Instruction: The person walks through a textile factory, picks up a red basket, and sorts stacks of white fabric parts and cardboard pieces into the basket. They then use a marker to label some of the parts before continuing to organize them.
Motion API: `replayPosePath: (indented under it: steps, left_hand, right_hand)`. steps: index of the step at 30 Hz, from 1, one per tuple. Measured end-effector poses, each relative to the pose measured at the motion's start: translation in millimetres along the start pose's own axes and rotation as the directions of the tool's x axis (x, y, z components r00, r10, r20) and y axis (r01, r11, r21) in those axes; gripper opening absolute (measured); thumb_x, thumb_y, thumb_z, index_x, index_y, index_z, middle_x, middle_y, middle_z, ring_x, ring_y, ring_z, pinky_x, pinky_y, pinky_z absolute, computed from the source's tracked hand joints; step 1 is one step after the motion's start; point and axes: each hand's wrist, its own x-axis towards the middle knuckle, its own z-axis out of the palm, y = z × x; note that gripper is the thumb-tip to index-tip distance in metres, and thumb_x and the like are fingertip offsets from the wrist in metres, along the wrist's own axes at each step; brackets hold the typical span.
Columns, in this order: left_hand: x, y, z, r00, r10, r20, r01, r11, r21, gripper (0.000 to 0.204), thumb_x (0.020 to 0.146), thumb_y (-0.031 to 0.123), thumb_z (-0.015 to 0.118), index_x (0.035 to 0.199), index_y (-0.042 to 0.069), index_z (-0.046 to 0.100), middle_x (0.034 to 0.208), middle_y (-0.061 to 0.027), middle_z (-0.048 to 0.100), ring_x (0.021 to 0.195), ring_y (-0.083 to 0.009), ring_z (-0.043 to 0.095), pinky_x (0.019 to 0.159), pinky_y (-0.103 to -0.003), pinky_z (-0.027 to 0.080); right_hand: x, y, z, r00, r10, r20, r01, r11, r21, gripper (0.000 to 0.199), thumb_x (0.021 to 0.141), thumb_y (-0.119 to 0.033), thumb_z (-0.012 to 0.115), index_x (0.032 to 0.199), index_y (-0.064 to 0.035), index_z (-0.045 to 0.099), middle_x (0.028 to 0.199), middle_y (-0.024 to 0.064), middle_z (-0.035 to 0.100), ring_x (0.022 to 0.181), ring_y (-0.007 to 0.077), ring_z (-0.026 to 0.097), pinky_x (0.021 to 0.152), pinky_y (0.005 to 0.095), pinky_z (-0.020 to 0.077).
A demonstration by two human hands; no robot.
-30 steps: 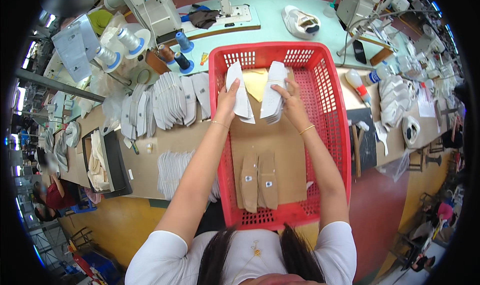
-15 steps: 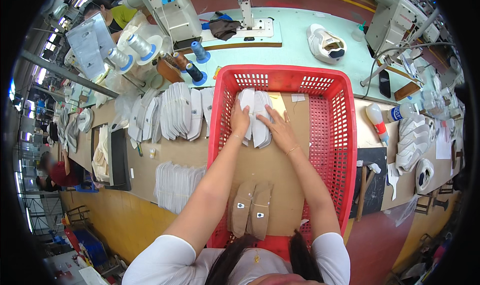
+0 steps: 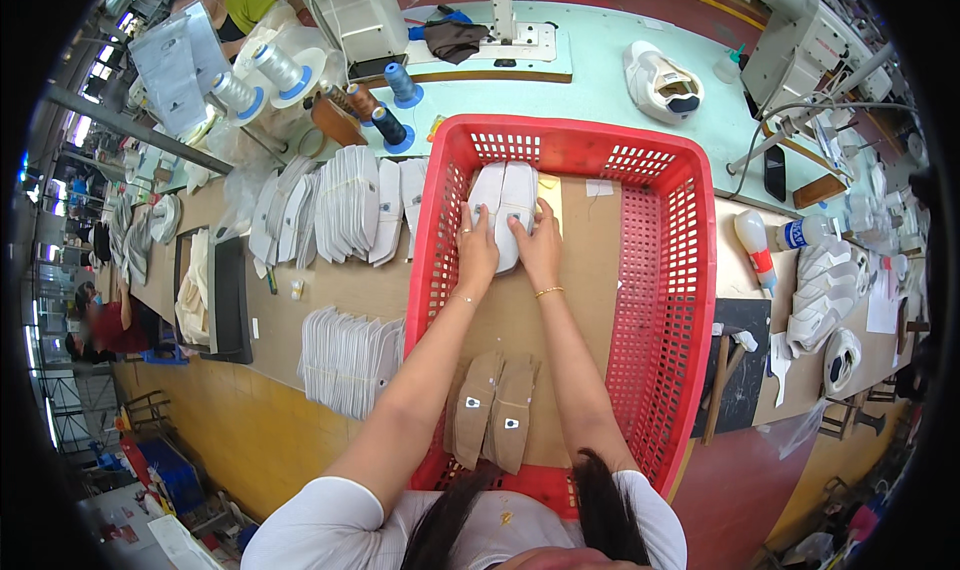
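Clasping the white bundles [image 3: 514, 198] from either side, the left hand [image 3: 478, 250] and right hand [image 3: 539, 252] risked, I thought, skewing them if they pressed unevenly.

Illumination was bright and broadly even across the pale green and brown table [image 3: 590, 70]. White light strips [image 3: 82, 130] glowed beyond its far left corner against a dimmer background. Shadows were soft, most noticeable along the inner left wall of the red perforated plastic basket [image 3: 703, 310]. Pale grey, long, round-ended layered stacks [image 3: 515, 200] in the basket read clearly. Faint glints showed on the clear, crumpled plastic bag [image 3: 797, 435] at the table's near right edge. Fisheye distortion bowed the table's far edge; a black border closed the frame. Past the left edge, a person in a dark red top [image 3: 118, 330] appeared smeared, fine detail unreadable.
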Motion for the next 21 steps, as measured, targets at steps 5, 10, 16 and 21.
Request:
replayPosePath:
  steps: [5, 10, 16, 21]
  left_hand:
    - [-15, 21, 1, 0.998, -0.014, -0.053, 0.010, 0.996, -0.088, 0.051, 0.098, 0.025, 0.044, 0.137, -0.008, 0.039, 0.148, -0.0302, 0.025, 0.136, -0.0471, 0.024, 0.113, -0.048, 0.022]
    - [-16, 9, 13, 0.992, 0.097, -0.087, -0.071, 0.962, 0.265, 0.062, 0.099, 0.040, 0.034, 0.137, -0.008, 0.040, 0.143, -0.0339, 0.031, 0.137, -0.0446, 0.026, 0.114, -0.050, 0.018]
    - [-36, 113, -85, 0.862, 0.115, 0.494, -0.227, 0.958, 0.174, 0.044, 0.088, 0.025, 0.051, 0.125, 0.001, 0.056, 0.130, -0.0227, 0.053, 0.124, -0.0345, 0.048, 0.103, -0.045, 0.037]
    - [-94, 74, -237, 0.898, 0.361, 0.250, -0.154, 0.793, -0.589, 0.040, 0.092, 0.032, 0.059, 0.119, 0.003, 0.061, 0.103, -0.0126, 0.069, 0.095, -0.0209, 0.065, 0.083, -0.037, 0.050]
  right_hand:
    - [-2, 11, 4, 0.980, -0.197, 0.007, 0.195, 0.962, -0.191, 0.063, 0.086, -0.021, 0.064, 0.138, 0.0044, 0.038, 0.124, 0.0263, 0.051, 0.113, 0.0416, 0.049, 0.097, 0.0439, 0.0411]
    - [4, 24, 25, 0.962, -0.255, 0.093, 0.270, 0.937, -0.223, 0.065, 0.089, -0.019, 0.058, 0.141, 0.0073, 0.031, 0.130, 0.0297, 0.048, 0.116, 0.0440, 0.048, 0.100, 0.0449, 0.0387]
    - [26, 30, -30, 0.963, 0.016, 0.268, -0.068, 0.980, 0.186, 0.069, 0.092, -0.027, 0.061, 0.143, 0.0059, 0.027, 0.129, 0.0252, 0.052, 0.108, 0.0269, 0.057, 0.091, 0.0343, 0.0463]
    - [-61, -113, -42, 0.989, -0.062, 0.132, 0.019, 0.953, 0.302, 0.058, 0.093, -0.023, 0.061, 0.140, 0.0003, 0.037, 0.127, 0.0126, 0.054, 0.106, 0.0161, 0.055, 0.089, 0.0300, 0.0460]
